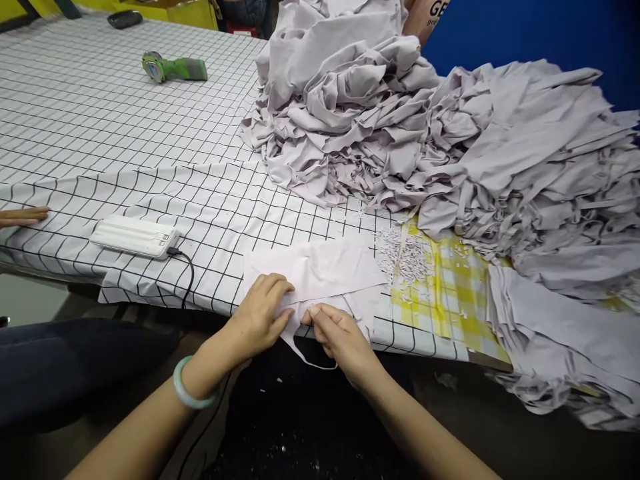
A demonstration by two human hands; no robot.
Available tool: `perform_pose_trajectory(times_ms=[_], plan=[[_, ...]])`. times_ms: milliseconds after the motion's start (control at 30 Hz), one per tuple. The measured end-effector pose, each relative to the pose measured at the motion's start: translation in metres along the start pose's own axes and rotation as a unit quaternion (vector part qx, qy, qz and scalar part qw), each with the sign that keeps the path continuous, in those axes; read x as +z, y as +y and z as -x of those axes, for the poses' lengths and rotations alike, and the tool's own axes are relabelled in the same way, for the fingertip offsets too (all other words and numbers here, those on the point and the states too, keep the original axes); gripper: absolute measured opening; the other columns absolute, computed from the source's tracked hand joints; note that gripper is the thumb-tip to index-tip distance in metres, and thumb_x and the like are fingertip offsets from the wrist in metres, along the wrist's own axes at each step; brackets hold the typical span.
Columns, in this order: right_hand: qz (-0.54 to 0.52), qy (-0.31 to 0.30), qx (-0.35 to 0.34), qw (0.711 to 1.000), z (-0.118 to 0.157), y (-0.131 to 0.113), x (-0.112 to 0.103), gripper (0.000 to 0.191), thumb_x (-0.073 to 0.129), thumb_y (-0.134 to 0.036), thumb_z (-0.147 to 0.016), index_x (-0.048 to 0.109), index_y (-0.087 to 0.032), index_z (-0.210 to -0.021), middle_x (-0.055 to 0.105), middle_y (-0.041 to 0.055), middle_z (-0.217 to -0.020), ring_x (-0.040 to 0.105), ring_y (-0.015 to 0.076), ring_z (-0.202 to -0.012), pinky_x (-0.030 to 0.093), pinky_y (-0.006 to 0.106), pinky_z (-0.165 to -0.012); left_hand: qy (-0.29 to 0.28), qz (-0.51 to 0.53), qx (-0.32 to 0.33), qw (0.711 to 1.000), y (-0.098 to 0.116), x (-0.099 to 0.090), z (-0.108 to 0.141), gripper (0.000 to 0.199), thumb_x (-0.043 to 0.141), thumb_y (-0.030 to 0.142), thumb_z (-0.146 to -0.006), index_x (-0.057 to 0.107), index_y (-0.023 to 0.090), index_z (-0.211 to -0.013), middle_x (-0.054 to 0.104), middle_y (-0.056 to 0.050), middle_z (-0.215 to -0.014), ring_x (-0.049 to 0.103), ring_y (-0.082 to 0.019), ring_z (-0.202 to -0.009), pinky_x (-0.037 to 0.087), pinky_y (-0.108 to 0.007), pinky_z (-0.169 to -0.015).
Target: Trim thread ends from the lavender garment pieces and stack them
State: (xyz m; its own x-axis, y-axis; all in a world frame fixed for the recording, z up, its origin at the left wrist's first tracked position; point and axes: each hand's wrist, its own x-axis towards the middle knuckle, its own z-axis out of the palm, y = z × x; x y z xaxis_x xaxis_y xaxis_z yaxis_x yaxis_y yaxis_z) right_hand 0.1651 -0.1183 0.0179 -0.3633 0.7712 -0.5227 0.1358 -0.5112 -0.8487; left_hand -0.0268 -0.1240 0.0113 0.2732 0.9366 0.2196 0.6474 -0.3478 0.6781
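Observation:
A pale lilac cut fabric piece (320, 267) lies partly folded at the table's front edge, a thin strap (307, 360) of it looping down over the edge. My left hand (263, 310), with a jade-coloured bangle at the wrist, grips the near left part of the cloth, fingers curled and thumb underneath. Just right of it, my right hand (337, 333) pinches the near edge of the same piece between thumb and forefinger. The fingertips hide the exact spot they hold.
Heaped lilac fabric (360, 100) covers the back right, with a stack of fabric pieces (555, 333) overhanging the right edge. Small white scraps (407, 257) lie on a yellow checked cloth (450, 293). A cabled white power bank (135, 235), a green handheld tool (175, 69) and another person's hand (25, 216) are leftward.

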Motion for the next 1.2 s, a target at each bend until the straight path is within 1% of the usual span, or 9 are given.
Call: perform_pose_trajectory(times_ms=[67,133,233,300,367,533,800,1067,1200], plan=[[-0.014,0.007,0.004,1.0,-0.004,-0.001,0.001,0.044,0.057,-0.061,-0.086,0.062,-0.019,-0.078,0.032,-0.0077,-0.052,0.021,0.0078,-0.046,0.016,0.023,-0.043,-0.011,-0.027,0.028,0.999,-0.009,0.004,-0.002,0.025,0.055,0.01,-0.086,0.056,0.017,-0.11,0.06,-0.011,-0.108,0.055,-0.024,-0.1,0.051,-0.041,-0.087],[-0.025,0.001,0.008,1.0,-0.007,-0.006,0.005,0.041,0.058,-0.059,-0.084,0.062,-0.018,-0.078,0.034,-0.0081,-0.052,0.02,0.0068,-0.045,0.015,0.021,-0.042,0.014,-0.026,0.042,0.999,-0.016,0.008,-0.005,0.021,0.051,0.006,-0.086,0.059,0.017,-0.103,0.062,-0.01,-0.102,0.058,-0.022,-0.095,0.053,-0.039,-0.083],[-0.045,-0.01,0.035,0.998,-0.014,-0.012,0.014,0.032,0.059,-0.05,-0.083,0.061,-0.018,-0.077,0.038,-0.0087,-0.049,0.021,0.0053,-0.041,0.014,0.02,-0.039,0.055,0.007,0.037,0.998,-0.022,0.01,-0.009,0.015,0.051,0.007,-0.086,0.061,0.017,-0.092,0.064,-0.009,-0.095,0.061,-0.019,-0.089,0.054,-0.036,-0.078],[-0.064,-0.007,0.058,0.996,-0.02,-0.014,0.02,0.026,0.059,-0.044,-0.08,0.059,-0.019,-0.075,0.041,-0.009,-0.046,0.023,0.0048,-0.038,0.016,0.019,-0.036,0.067,0.034,0.014,0.997,-0.022,0.009,-0.011,0.012,0.052,0.01,-0.087,0.062,0.017,-0.089,0.065,-0.008,-0.093,0.062,-0.018,-0.088,0.053,-0.035,-0.078],[-0.087,0.009,0.07,0.994,-0.026,-0.015,0.024,0.022,0.057,-0.04,-0.078,0.058,-0.019,-0.073,0.043,-0.0089,-0.045,0.025,0.0047,-0.034,0.019,0.018,-0.034,0.061,0.065,-0.015,0.996,-0.02,0.007,-0.013,0.012,0.053,0.012,-0.087,0.063,0.017,-0.085,0.067,-0.007,-0.091,0.063,-0.018,-0.087,0.052,-0.035,-0.079],[-0.128,0.064,0.066,0.987,-0.036,-0.016,0.03,0.018,0.054,-0.034,-0.074,0.058,-0.018,-0.069,0.045,-0.0086,-0.045,0.028,0.0042,-0.032,0.026,0.018,-0.031,0.043,0.119,-0.073,0.989,-0.015,0.004,-0.016,0.012,0.056,0.013,-0.087,0.064,0.017,-0.079,0.068,-0.006,-0.088,0.062,-0.017,-0.085,0.05,-0.033,-0.078],[-0.11,0.07,0.059,0.99,-0.037,-0.014,0.033,0.016,0.053,-0.032,-0.072,0.056,-0.019,-0.064,0.045,-0.0084,-0.043,0.031,0.0044,-0.029,0.026,0.017,-0.029,0.05,0.131,-0.068,0.988,-0.015,0.008,-0.017,0.012,0.058,0.011,-0.085,0.062,0.017,-0.076,0.066,-0.005,-0.085,0.061,-0.017,-0.081,0.049,-0.031,-0.076],[-0.128,0.093,0.055,0.986,-0.038,-0.017,0.033,0.016,0.054,-0.032,-0.069,0.057,-0.018,-0.062,0.045,-0.0087,-0.042,0.032,0.005,-0.031,0.036,0.018,-0.03,0.061,0.136,-0.067,0.987,-0.015,0.01,-0.016,0.012,0.057,0.01,-0.085,0.062,0.017,-0.077,0.064,-0.005,-0.085,0.06,-0.017,-0.082,0.049,-0.032,-0.076],[-0.113,0.088,0.054,0.988,-0.035,-0.018,0.034,0.017,0.053,-0.033,-0.069,0.057,-0.018,-0.061,0.044,-0.0087,-0.041,0.034,0.0054,-0.031,0.037,0.018,-0.03,0.066,0.135,-0.068,0.986,-0.015,0.01,-0.015,0.011,0.058,0.011,-0.085,0.062,0.017,-0.078,0.064,-0.005,-0.085,0.06,-0.017,-0.083,0.048,-0.032,-0.076]])
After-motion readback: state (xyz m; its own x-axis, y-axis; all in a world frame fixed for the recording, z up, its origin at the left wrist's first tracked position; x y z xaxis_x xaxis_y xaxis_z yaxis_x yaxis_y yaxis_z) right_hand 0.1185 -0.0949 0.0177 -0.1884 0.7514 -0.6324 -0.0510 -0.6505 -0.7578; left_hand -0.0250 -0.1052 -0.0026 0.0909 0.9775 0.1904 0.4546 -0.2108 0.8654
